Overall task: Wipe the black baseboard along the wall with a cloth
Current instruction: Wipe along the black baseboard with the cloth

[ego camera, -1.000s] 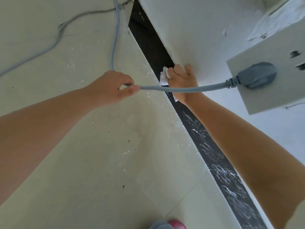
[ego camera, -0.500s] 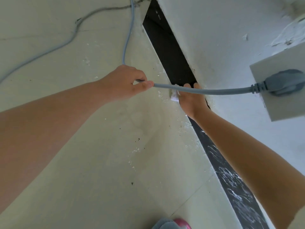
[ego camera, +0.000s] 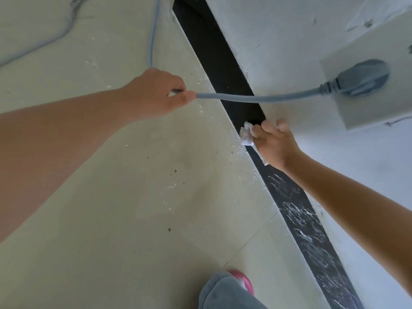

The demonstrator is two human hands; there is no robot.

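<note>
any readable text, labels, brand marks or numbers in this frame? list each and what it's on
None. The grey plug, its cable, the white socket plate, the cloth and the black baseboard show no print or marking. The white streaks lower on the baseboard are smears, not writing.
</note>
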